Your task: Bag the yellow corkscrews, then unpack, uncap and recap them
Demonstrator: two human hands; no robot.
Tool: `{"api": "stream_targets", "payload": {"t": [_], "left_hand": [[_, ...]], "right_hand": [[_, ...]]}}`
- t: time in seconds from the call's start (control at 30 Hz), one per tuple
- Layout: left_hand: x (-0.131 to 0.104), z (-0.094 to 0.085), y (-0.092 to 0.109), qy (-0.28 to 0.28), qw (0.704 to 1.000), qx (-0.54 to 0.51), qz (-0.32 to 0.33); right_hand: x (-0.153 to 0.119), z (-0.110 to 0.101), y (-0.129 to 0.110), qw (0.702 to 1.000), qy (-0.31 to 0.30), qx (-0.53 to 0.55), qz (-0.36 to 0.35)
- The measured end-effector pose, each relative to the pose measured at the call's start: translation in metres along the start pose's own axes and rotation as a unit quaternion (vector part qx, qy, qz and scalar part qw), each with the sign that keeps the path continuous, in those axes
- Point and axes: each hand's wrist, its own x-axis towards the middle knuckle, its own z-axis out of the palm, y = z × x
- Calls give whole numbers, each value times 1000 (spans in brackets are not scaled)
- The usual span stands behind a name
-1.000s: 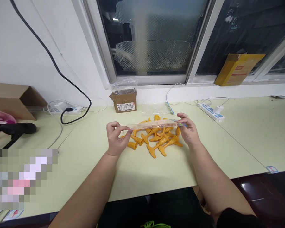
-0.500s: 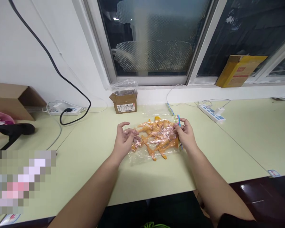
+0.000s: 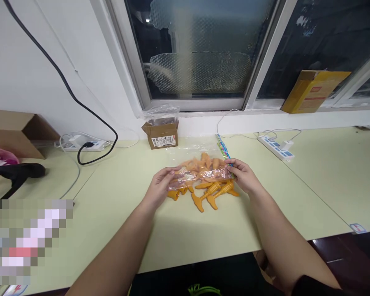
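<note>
Two sets of fingers: left fingers [image 3: 172, 169] and right fingers [image 3: 238, 165], closed on opposite ends of one clear plastic bag [image 3: 191, 176] (printed strip [image 3: 225, 155] by the right). Beneath, partly seen through the film: orange plastic pieces [image 3: 215, 189], on a pale green surface [image 3: 200, 238]. Beyond: one small open carton [image 3: 163, 137], labelled; farther right, one white power strip [image 3: 276, 148].

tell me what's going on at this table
A person is holding a clear plastic bag stretched between the left hand and the right hand, above a pile of orange plastic pieces on the table. Some pieces show through the film, others lie uncovered nearer the person. A small open cardboard box stands behind.
</note>
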Motion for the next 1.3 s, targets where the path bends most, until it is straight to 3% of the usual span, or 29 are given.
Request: {"api": "stream_targets", "payload": {"t": [0.1, 0.2, 0.33, 0.43, 0.53, 0.67, 0.8, 0.97, 1.07, 1.2, 1.3], "left_hand": [[7, 7, 1, -18, 1000, 23, -8], [34, 7, 4, -2, 998, 59, -14], [97, 1, 8, -18, 985, 164, -38], [150, -1, 6, -15, 933, 359, -9], [190, 0, -1, -5, 914, 405, 12], [219, 3, -12, -11, 892, 452, 17], [235, 8, -22, -11, 865, 501, 40], [248, 17, -35, -6, 835, 542, 88], [239, 21, -36, -5, 823, 558, 104], [195, 11, -19, -70, 809, 565, 146], [144, -14, 0, -101, 788, 577, 189]], "right_hand": [[22, 0, -6, 999, 20, 11, 23], [56, -6, -13, 998, 38, -16, 46], [110, -16, -12, 986, 71, -122, 85], [148, -21, -3, 975, 73, -175, 119], [182, -26, 9, 959, 93, -236, 122], [213, -38, 22, 928, 119, -335, 108], [225, -54, 29, 889, 136, -430, 79], [218, -62, 35, 844, 153, -512, 45], [205, -61, 34, 824, 159, -543, 9], [172, -71, 26, 811, 139, -568, -28], [134, -88, 21, 830, 107, -547, -15]]}}
